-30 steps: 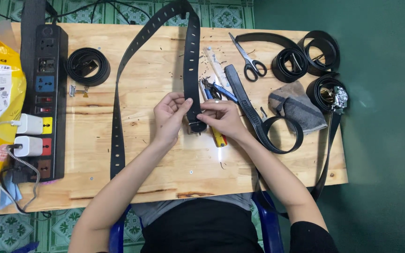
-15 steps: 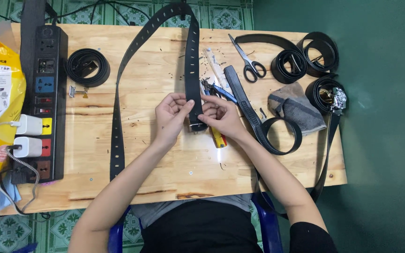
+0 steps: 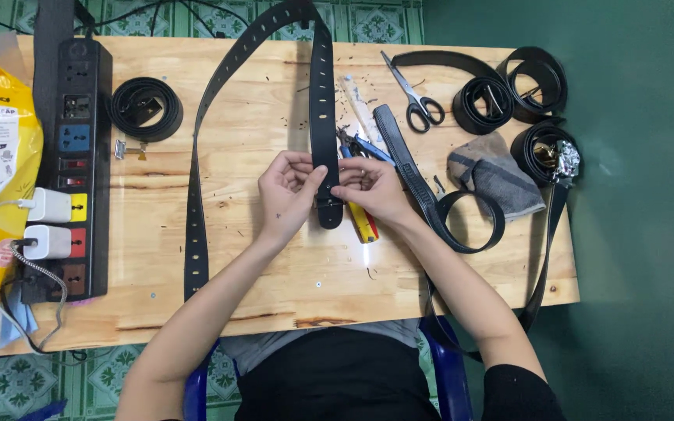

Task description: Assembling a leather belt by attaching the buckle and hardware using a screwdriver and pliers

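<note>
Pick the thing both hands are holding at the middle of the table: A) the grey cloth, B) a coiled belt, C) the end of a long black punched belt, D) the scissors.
C: the left hand and right hand pinch the end of the long black belt, while the scissors lie untouched.

On the tabletop we see the punched belt looped across the middle, with our left hand and right hand meeting at its near end. The power strip lies at the left edge, a coiled belt just right of it. Scissors, a folded cloth and more coiled belts lie to the right.
</note>
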